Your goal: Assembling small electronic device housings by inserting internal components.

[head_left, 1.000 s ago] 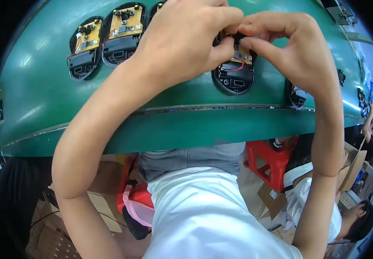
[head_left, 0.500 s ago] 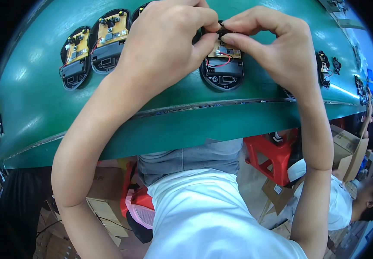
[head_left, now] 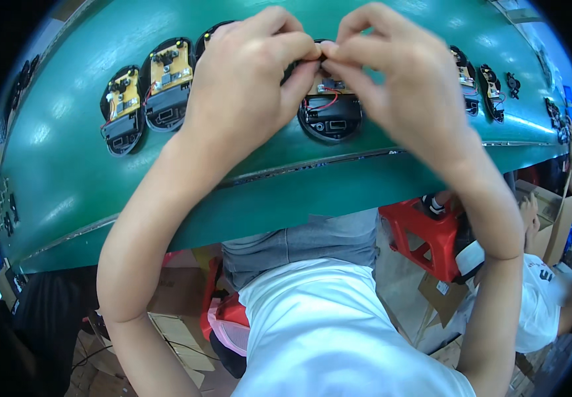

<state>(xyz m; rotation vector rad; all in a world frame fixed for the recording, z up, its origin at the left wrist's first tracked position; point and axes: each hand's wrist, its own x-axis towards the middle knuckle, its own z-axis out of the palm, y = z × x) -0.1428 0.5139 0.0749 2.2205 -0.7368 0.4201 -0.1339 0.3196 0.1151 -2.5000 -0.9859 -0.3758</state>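
On the green table in front of me lies a black oval casing (head_left: pixel 331 127) with a tan circuit board (head_left: pixel 329 86), red wires and a battery compartment facing up. Both my hands are over its far end. My left hand (head_left: pixel 253 73) is closed in a pinch, thumb and forefinger pressed together. Beside it, my right hand (head_left: pixel 398 79) is also pinched, its fingertips meeting the left ones; it is slightly blurred. Whatever small part sits between the fingertips is hidden. The far part of the casing is covered by my fingers.
Several similar open casings (head_left: pixel 167 83) lie left of my left hand, one partly behind it. More casings (head_left: pixel 492 92) and a small black part (head_left: pixel 513 85) lie to the right. The table's near edge (head_left: pixel 286 171) runs below. A red stool (head_left: pixel 425 241) and another person (head_left: pixel 531 298) are at right.
The whole view has shifted slightly. My right fingertips have come closer to the left ones and now touch them above the casing; the right hand is blurred by motion.
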